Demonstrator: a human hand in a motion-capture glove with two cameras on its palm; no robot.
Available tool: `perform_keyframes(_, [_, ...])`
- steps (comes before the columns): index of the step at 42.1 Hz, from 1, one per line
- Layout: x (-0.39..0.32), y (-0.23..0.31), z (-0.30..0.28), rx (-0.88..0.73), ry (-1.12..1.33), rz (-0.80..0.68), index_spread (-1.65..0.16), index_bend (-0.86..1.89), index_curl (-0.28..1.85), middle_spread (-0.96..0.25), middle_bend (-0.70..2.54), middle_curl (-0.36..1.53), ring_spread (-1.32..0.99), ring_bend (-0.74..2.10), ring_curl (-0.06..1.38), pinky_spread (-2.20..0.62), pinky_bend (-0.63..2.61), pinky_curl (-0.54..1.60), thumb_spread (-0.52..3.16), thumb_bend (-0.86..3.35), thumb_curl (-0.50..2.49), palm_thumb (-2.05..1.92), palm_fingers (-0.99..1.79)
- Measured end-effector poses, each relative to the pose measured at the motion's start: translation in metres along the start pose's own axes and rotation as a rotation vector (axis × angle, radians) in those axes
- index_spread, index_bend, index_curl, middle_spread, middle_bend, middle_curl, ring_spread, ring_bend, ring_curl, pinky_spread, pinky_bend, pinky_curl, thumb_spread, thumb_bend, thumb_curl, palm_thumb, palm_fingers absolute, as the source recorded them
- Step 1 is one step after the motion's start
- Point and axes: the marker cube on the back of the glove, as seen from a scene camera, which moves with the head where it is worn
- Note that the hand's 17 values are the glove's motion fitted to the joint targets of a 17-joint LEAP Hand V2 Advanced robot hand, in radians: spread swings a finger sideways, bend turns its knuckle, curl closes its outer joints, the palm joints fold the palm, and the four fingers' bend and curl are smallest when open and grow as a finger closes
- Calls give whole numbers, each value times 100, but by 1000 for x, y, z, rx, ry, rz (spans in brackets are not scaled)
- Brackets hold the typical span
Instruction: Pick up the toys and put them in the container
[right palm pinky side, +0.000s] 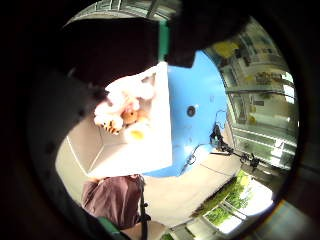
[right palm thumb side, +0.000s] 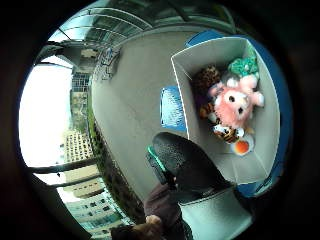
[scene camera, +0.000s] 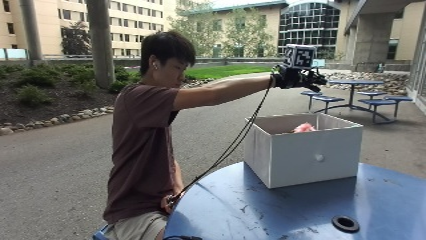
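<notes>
Grip (scene camera: 301, 78) empty above container (scene camera: 303, 155), toys (right palm thumb side: 234, 107) inside

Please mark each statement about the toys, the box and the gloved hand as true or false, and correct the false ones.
1. The white box stands on the blue table. True.
2. The pink plush toy lies on the table beside the box. False: it lies inside the box, among the other toys.
3. The gloved right hand is held up in the air above the box. True.
4. The gloved hand touches the rim of the box. False: it is well above the box and apart from it.
5. A striped tiger toy is in the box next to the pink plush toy. True.
6. The box is lying on its side. False: it stands upright with its open top facing up.
</notes>
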Motion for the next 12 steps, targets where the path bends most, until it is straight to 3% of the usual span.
perform_keyframes(12, [42, 12, -7, 99, 8, -4, -26, 9, 51, 0, 8, 43, 3, 21, 43, 6, 113, 49, 117, -4, 48, -4, -32])
